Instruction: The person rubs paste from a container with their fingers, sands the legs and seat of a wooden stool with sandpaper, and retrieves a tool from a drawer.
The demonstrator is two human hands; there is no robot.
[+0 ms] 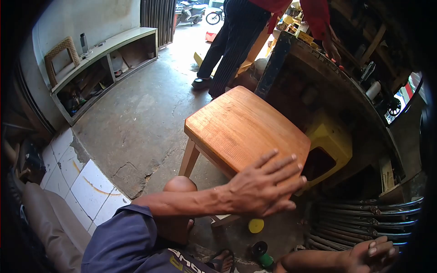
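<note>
Reading the white letters on the blue shorts is not possible, as they are cut off. A wooden stool is seen on the concrete floor, in front of the knee. The left hand is laid flat on its near edge, fingers spread. The right hand is held low at the right, well apart, loosely open and holding nothing.

A yellow plastic stool sits beside the dark workbench. A person in striped trousers stands there. Chrome tubes lie stacked; a round yellow lid rests on the floor.
</note>
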